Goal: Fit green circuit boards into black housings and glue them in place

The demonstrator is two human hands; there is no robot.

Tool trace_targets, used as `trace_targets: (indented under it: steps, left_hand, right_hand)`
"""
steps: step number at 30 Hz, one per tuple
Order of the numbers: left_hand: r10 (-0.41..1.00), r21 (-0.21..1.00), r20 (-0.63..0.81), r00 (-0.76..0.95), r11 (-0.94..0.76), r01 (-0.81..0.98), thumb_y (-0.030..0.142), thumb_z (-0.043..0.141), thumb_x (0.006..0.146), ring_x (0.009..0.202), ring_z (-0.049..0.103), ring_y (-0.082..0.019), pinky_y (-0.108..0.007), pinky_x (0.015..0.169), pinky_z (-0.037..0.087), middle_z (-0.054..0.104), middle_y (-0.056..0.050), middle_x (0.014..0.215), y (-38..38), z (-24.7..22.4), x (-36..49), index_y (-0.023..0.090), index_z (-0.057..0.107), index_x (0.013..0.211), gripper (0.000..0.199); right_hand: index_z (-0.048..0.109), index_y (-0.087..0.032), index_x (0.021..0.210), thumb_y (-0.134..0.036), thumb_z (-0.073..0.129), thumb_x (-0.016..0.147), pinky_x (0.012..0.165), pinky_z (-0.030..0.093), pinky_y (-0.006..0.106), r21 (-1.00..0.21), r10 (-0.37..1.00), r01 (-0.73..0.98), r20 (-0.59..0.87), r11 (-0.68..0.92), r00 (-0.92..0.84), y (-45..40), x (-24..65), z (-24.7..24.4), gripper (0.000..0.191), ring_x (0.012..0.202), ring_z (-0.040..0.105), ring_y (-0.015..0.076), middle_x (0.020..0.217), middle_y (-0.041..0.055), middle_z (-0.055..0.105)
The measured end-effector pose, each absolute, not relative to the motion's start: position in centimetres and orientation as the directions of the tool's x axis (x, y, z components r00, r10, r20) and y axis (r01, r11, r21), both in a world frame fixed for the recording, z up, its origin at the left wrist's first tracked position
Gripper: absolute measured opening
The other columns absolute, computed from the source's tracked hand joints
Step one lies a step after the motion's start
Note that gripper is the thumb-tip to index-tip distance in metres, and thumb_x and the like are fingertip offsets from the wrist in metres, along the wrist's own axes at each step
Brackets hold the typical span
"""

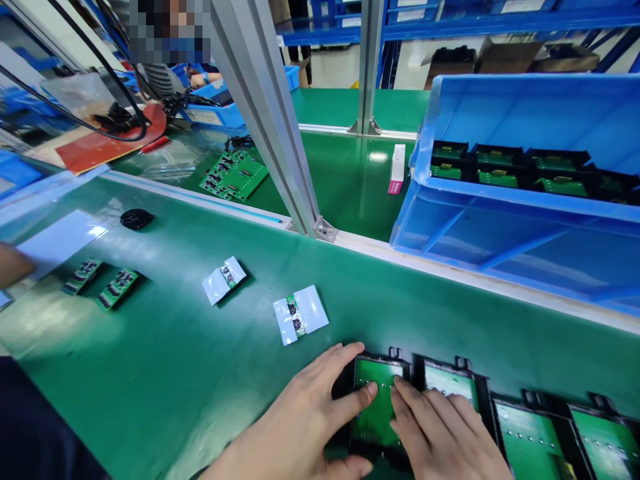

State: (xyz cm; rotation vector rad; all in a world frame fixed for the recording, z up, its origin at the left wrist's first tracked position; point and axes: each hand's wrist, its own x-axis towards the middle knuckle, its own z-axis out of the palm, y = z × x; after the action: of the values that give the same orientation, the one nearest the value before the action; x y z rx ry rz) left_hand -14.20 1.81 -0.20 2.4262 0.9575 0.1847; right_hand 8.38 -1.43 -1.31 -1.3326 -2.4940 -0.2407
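Note:
A green circuit board (377,387) lies inside a black plastic case (407,371) at the lower middle of the head view. My left hand (320,400) grips the case from the left, forefinger at its upper corner and thumb on the board. The fingers of my right hand (440,427) are bent together, their tips pressing on the board's right side. Part of the case is hidden under both hands. To the right, a row of similar cases with boards (530,433) stands along the mat.
Two small boards in white wrap (301,315) (224,280) and two bare boards (119,289) lie left. A blue bin (520,247) of cased boards stands behind a rail with a metal post (280,120). Another person's blurred hand (14,265) shows at far left.

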Motion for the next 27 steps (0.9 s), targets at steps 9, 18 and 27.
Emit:
trace_targets:
  steps: [9,18,27]
  left_hand:
    - [0.618,0.377,-0.021,0.786,-0.723,0.579,0.047,0.059,0.089,0.141,0.029,-0.040,-0.064,0.109,0.031,0.042,-0.025,0.145,2.0,0.8,-13.7,0.016,0.050,0.137,0.058]
    - [0.667,0.387,-0.028,0.745,-0.680,0.623,0.047,0.064,0.083,0.142,0.026,-0.043,-0.066,0.110,0.026,0.027,-0.019,0.155,1.9,1.3,-13.5,0.023,0.053,0.136,0.059]
    - [0.613,0.187,0.218,0.760,-0.790,0.584,0.074,0.057,0.079,0.139,0.032,-0.042,-0.063,0.107,0.033,0.036,-0.029,0.148,0.8,-0.4,-11.8,0.014,0.058,0.124,0.076]
  right_hand:
    - [0.073,-0.017,0.090,-0.005,0.032,0.088,0.075,0.034,0.036,-0.064,0.789,0.814,0.303,0.577,-0.535,-0.4,8.4,-0.8,0.044,0.076,0.060,0.0200,0.088,0.0051,0.073]
    - [0.065,-0.016,0.067,-0.007,0.051,0.077,0.069,0.029,0.037,-0.088,0.800,0.817,0.291,0.569,-0.525,0.4,7.4,-0.2,0.020,0.065,0.054,0.0191,0.069,0.0049,0.061]
    - [0.069,-0.027,0.107,-0.025,0.065,0.087,0.086,0.049,0.036,-0.400,0.898,0.804,0.210,0.439,-0.386,-2.0,12.2,2.4,0.020,0.101,0.066,0.0198,0.113,0.0028,0.070]
